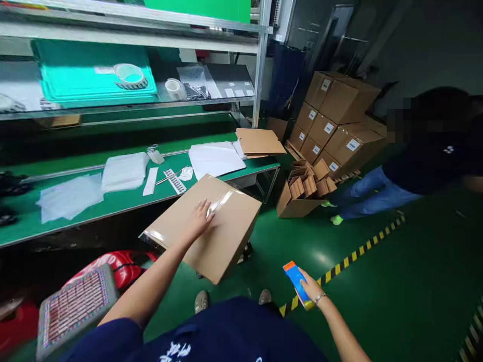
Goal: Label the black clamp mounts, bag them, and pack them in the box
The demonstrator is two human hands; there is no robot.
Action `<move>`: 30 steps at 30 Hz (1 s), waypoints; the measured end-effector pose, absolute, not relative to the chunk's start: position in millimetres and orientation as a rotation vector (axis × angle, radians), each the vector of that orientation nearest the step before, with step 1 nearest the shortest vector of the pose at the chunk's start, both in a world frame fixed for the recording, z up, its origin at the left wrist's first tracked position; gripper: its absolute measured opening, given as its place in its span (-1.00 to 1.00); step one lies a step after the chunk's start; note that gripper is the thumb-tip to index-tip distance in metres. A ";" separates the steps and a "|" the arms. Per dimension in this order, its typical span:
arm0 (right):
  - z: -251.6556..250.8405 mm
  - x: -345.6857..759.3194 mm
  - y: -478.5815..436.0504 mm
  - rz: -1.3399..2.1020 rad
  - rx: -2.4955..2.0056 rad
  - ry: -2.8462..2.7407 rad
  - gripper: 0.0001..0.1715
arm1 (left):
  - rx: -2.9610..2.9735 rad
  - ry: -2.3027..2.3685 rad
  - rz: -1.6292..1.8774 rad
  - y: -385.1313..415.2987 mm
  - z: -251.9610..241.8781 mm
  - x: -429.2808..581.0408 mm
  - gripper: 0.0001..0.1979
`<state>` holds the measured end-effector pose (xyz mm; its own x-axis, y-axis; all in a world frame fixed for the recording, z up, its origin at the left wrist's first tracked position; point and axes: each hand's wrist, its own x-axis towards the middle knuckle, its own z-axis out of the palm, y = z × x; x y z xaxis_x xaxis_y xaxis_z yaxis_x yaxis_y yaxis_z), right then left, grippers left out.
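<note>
A closed cardboard box (pixel 206 216) stands tilted in view in front of me, with shiny clear tape along the middle of its top. My left hand (pixel 199 219) lies flat on that top, fingers stretched out, beside the tape strip. Out to the right, over the floor, my right hand (pixel 311 289) is closed around a flat blue object (pixel 296 279) with an orange end and a yellow lower part. Its exact kind is hard to make out. What the box rests on is mostly hidden beneath it.
A green workbench (pixel 88 213) with white sheets, a label strip (pixel 174 181) and flat cardboard (pixel 260 142) runs along the left. Stacked cartons (pixel 326 125) and an open box of cardboard pieces (pixel 298 206) stand beyond. At right is a person (pixel 426 146); a stool (pixel 75 309) sits lower left.
</note>
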<state>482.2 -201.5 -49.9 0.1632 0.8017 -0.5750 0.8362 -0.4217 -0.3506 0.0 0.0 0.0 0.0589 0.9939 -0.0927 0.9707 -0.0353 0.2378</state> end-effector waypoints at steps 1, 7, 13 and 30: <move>-47.5 500.6 -190.9 -1.111 2.338 1.682 -0.32 | 2.078 2.017 0.121 1.6 -0.1 21.3 -0.38; -30.4 566.6 -93.9 -1.012 2.195 1.958 -0.27 | 1.970 2.091 0.023 7.0 3.0 93.9 -0.39; -23.3 532.3 51.4 -0.861 2.098 2.287 -0.31 | 1.945 2.132 0.007 12.0 1.6 91.5 -0.39; -83.6 384.3 471.1 -0.697 1.826 2.779 -0.57 | 1.718 2.149 0.058 65.3 -23.6 75.3 -0.36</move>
